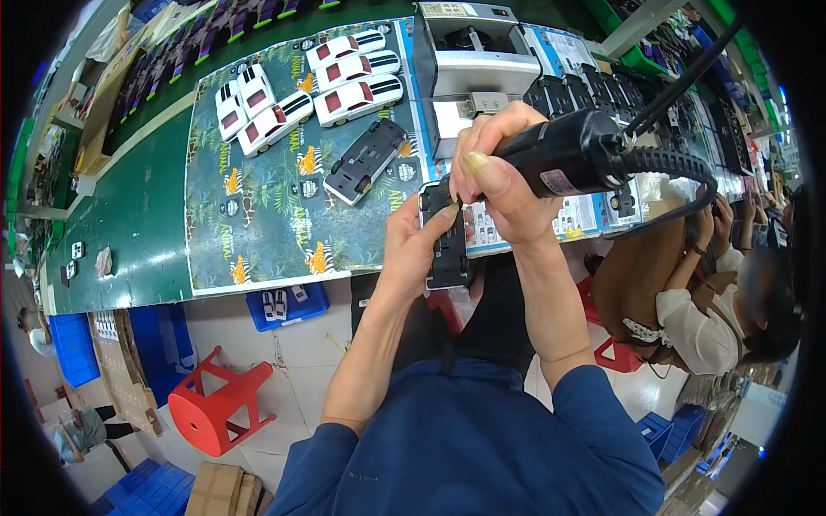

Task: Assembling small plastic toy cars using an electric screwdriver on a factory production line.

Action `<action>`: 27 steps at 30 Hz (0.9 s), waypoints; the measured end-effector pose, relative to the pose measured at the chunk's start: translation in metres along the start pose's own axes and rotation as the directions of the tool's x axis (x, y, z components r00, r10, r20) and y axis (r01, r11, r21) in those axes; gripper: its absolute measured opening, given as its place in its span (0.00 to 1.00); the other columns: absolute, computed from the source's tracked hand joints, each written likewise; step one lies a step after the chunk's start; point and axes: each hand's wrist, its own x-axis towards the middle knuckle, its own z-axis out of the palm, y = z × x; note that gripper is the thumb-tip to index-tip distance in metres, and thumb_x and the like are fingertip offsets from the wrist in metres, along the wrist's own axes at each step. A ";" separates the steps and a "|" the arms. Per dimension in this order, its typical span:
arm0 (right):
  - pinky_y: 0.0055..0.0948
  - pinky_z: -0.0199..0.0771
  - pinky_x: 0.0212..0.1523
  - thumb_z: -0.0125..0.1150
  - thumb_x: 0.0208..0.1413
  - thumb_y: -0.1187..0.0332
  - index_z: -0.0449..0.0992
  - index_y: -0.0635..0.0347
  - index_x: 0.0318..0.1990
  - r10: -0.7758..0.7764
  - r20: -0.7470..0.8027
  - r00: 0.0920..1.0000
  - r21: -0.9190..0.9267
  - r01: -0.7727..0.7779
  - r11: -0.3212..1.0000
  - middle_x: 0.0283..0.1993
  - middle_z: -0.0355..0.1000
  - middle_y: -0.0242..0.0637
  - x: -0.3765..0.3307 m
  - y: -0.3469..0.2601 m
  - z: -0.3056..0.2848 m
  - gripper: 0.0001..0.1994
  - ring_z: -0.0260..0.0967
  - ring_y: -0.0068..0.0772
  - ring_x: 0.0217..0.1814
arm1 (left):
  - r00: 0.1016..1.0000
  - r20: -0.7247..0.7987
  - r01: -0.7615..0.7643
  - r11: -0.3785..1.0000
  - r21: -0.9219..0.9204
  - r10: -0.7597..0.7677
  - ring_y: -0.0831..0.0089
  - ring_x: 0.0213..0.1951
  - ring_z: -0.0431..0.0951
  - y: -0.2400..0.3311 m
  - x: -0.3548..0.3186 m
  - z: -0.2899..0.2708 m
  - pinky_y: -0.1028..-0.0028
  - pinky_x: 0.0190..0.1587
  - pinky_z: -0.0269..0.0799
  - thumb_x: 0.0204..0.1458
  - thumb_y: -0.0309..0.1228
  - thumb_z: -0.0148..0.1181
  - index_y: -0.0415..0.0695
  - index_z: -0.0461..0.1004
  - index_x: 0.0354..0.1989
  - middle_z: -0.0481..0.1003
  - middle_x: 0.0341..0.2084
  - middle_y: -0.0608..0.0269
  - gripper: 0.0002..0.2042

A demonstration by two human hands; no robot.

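Observation:
My left hand (413, 245) holds a black toy car chassis (446, 241) upright in front of me, near the table's front edge. My right hand (495, 168) grips a black electric screwdriver (572, 155) with a coiled cable, its tip pressed at the top of the chassis. Another black chassis (366, 161) lies on the patterned mat (258, 215). Several white toy car bodies (344, 77) with red and black stripes sit at the mat's far side.
A grey machine (469, 60) stands behind my hands. Black chassis parts (585, 86) line the table to the right. A co-worker (714, 301) sits at my right. A red stool (215, 404) and blue crates (288, 305) are on the floor.

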 end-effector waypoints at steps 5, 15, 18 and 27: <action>0.16 0.64 0.24 0.72 0.42 0.77 0.78 0.61 0.25 -0.004 -0.020 1.000 -0.006 0.003 1.000 0.26 0.71 0.30 -0.004 -0.002 -0.003 0.07 0.66 0.16 0.23 | 1.000 -0.004 -0.005 1.000 -0.013 0.005 0.74 0.31 0.80 0.000 -0.001 0.000 0.75 0.35 0.77 0.59 0.25 0.57 0.36 0.72 0.46 0.79 0.33 0.58 0.09; 0.22 0.71 0.28 0.67 0.50 0.72 0.73 0.64 0.35 -0.076 0.015 0.997 0.103 0.074 0.992 0.26 0.70 0.33 0.003 -0.013 -0.008 0.09 0.68 0.21 0.25 | 0.997 -0.080 -0.004 0.987 -0.161 -0.009 0.71 0.33 0.82 0.003 0.000 0.001 0.72 0.37 0.81 0.59 0.27 0.59 0.37 0.74 0.44 0.80 0.34 0.54 0.08; 0.30 0.75 0.27 0.58 0.60 0.70 0.69 0.66 0.40 -0.276 -0.008 0.961 0.199 0.273 0.941 0.22 0.68 0.36 0.027 -0.028 -0.020 0.08 0.67 0.26 0.20 | 0.996 -0.064 0.032 0.932 -0.362 -0.059 0.65 0.40 0.81 0.003 0.003 -0.004 0.60 0.43 0.82 0.61 0.31 0.57 0.39 0.71 0.49 0.78 0.40 0.52 0.12; 0.17 0.67 0.18 0.69 0.53 0.72 0.78 0.64 0.28 -0.352 -0.097 0.931 -0.176 0.333 0.927 0.17 0.71 0.27 0.059 -0.018 -0.034 0.07 0.68 0.16 0.15 | 0.998 0.062 0.031 0.974 -0.226 -0.018 0.52 0.53 0.77 0.000 -0.004 -0.004 0.53 0.48 0.82 0.48 0.11 0.54 0.38 0.61 0.58 0.69 0.56 0.48 0.26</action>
